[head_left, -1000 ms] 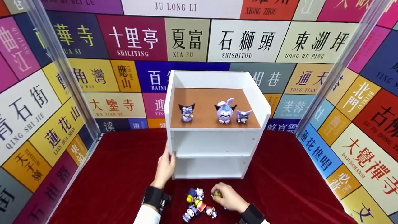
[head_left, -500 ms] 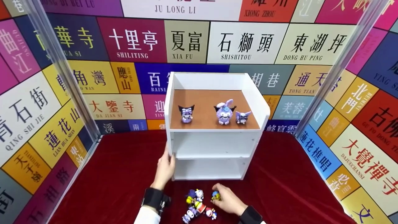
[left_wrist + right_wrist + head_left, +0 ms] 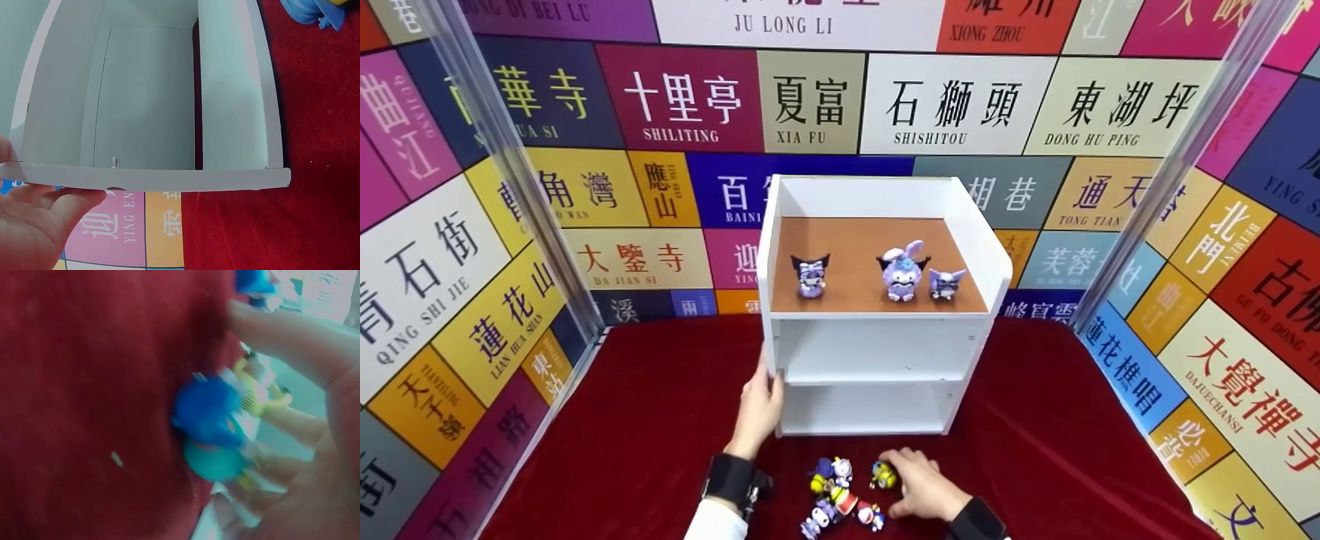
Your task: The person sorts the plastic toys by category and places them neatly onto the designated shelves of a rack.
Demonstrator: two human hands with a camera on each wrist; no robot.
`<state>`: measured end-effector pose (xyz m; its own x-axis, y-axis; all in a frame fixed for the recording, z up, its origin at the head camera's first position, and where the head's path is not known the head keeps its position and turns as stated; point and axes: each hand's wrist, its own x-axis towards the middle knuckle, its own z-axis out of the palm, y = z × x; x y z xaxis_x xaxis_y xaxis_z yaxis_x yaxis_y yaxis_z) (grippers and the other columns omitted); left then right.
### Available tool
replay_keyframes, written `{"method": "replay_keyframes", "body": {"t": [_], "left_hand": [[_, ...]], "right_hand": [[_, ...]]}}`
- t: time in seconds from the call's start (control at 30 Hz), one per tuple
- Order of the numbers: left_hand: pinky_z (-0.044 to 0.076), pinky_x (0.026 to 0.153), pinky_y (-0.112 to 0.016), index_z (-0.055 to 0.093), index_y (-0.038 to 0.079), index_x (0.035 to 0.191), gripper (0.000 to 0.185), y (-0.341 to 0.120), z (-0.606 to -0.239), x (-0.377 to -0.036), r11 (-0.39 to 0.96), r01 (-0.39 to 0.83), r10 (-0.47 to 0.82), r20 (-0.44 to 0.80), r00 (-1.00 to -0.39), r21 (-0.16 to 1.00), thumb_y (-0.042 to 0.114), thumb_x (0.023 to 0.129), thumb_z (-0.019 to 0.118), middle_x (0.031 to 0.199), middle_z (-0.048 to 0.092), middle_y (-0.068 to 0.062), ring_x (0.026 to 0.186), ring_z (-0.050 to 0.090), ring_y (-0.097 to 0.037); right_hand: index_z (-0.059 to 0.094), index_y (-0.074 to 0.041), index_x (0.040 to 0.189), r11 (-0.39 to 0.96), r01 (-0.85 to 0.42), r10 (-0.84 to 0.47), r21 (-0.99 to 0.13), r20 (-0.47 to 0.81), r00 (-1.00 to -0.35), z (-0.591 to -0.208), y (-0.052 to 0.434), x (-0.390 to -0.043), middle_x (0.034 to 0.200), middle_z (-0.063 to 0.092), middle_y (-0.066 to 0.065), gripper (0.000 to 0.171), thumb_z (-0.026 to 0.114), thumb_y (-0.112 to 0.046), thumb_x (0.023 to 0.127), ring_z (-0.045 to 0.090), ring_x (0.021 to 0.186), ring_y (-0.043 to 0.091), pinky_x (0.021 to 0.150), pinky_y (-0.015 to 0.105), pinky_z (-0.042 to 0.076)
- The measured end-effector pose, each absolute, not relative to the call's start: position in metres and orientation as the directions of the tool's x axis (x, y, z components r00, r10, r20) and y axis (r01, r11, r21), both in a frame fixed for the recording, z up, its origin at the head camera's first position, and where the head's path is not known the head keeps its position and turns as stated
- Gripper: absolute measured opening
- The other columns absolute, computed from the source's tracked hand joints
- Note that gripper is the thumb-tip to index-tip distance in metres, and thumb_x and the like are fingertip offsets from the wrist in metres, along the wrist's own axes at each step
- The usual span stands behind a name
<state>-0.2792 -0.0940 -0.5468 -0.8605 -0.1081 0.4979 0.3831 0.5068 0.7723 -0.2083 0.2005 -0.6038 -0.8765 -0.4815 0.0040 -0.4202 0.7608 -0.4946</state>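
A white three-level shelf [image 3: 877,316] stands on a red cloth [image 3: 645,420]. Three purple figures [image 3: 903,271] stand on its brown top. My left hand [image 3: 761,397] grips the shelf's left side panel [image 3: 140,179], thumb at the front edge and fingers outside. In front of the shelf lies a cluster of small figures [image 3: 836,495]. My right hand [image 3: 919,487] rests on the cloth at the cluster's right, fingertips at a yellow and blue figure [image 3: 883,474]. The right wrist view is blurred: a blue figure [image 3: 205,410] and a yellow one [image 3: 259,391] sit by the fingers [image 3: 275,329]. Whether they pinch one is unclear.
Walls of coloured sign panels [image 3: 810,97] enclose the cloth at the back and on both sides, with clear corner posts [image 3: 502,165]. The shelf's two lower compartments [image 3: 870,349] hold nothing. Bare red cloth lies left and right of the shelf.
My right hand has slid slightly right and toward me, leaving the yellow and blue figure more exposed beside its fingertips. The left hand and shelf have stayed put.
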Motion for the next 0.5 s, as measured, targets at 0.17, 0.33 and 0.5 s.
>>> {"method": "replay_keyframes", "body": {"t": [0.17,0.33,0.5], "left_hand": [[0.052,0.057,-0.034,0.03,0.011,0.15,0.061,-0.095,-0.546,-0.28,0.499,0.4,-0.11,0.514,-0.851,0.769,0.006,0.094,0.053,0.124,0.058,-0.03,0.062,0.058,-0.022],[0.054,0.063,-0.037,0.03,0.011,0.149,0.06,-0.094,-0.545,-0.279,0.505,0.383,-0.113,0.5,-0.859,0.774,0.008,0.094,0.053,0.126,0.058,-0.029,0.073,0.062,-0.027],[0.055,0.065,-0.039,0.029,0.011,0.15,0.06,-0.092,-0.546,-0.278,0.499,0.365,-0.112,0.477,-0.872,0.786,0.009,0.095,0.052,0.128,0.056,-0.029,0.075,0.064,-0.03]], "right_hand": [[0.053,-0.007,0.119,0.761,-0.422,-0.491,-0.493,-0.012,-0.871,-0.596,0.209,-0.208,0.11,0.058,0.014,0.072,0.086,-0.009,0.055,0.054,0.104,0.034,0.087,0.05,0.047],[0.058,-0.006,0.104,0.742,-0.459,-0.523,-0.489,0.007,-0.852,-0.595,0.214,-0.212,0.092,0.058,0.003,0.052,0.083,-0.007,0.059,0.053,0.084,0.015,0.073,0.031,0.046],[0.062,-0.007,0.085,0.74,-0.434,-0.482,-0.513,0.045,-0.875,-0.595,0.217,-0.215,0.084,0.056,-0.001,0.029,0.076,-0.011,0.061,0.047,0.077,0.01,0.067,0.023,0.041]]}}
